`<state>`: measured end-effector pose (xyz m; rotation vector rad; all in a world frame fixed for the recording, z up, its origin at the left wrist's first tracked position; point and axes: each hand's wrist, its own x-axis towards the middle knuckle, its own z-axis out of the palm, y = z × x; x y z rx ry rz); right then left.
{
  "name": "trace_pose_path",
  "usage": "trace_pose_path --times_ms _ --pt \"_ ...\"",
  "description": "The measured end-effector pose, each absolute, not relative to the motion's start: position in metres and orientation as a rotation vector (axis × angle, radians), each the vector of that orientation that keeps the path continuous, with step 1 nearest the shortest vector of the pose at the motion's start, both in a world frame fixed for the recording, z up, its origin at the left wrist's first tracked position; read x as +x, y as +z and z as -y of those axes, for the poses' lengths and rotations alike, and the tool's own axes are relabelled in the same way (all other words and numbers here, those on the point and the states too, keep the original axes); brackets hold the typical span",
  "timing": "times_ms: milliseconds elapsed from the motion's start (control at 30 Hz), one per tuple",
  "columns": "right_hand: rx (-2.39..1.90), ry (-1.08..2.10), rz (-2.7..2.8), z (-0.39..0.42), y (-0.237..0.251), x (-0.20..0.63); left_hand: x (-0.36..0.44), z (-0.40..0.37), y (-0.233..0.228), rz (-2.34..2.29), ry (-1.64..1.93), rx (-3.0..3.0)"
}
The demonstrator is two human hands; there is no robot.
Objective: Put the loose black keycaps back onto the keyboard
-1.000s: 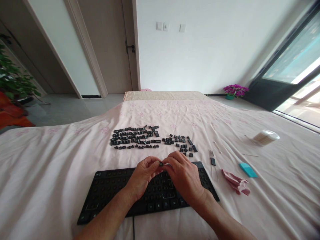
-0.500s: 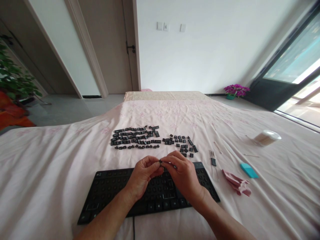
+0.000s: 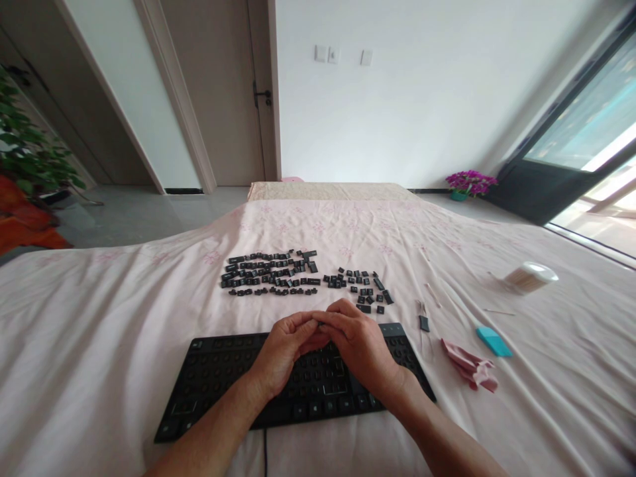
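Note:
Above the upper middle of a black keyboard [image 3: 218,371], both my hands meet at the fingertips. My left hand [image 3: 284,348] is closed, thumb and fingers pinching a small dark keycap [image 3: 320,323]. My right hand [image 3: 358,341] is closed on the same keycap from the other side, its fingers covering most of it. Most keys are off the keyboard, leaving bare key seats; several keys remain along its near row. Beyond the keyboard, loose black keycaps lie in rows in a larger left group [image 3: 268,273] and a smaller right group [image 3: 365,290].
On the pink cloth [image 3: 124,318] at right lie a wire keycap puller [image 3: 424,322], cotton swabs [image 3: 433,295], a crumpled pink cloth [image 3: 470,366] and a turquoise piece [image 3: 493,342]. A clear tub of swabs [image 3: 529,277] lies farther right. A cable [image 3: 265,450] runs from the keyboard's near edge.
My right fingers have folded over toward the left ones, hiding more of the keycap between them. The view has shifted slightly; the things on the cloth have stayed put.

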<state>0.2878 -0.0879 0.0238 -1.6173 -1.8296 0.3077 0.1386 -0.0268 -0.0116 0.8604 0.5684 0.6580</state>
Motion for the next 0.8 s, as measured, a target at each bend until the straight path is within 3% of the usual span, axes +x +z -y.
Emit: trace_pose_path --times_ms 500,800 --pt "-1.682 0.043 1.900 0.094 0.024 0.286 0.140 0.029 -0.011 -0.660 0.630 0.880" --pt "-1.861 0.153 1.582 0.115 0.011 0.345 0.138 0.030 -0.019 -0.883 0.826 1.724"
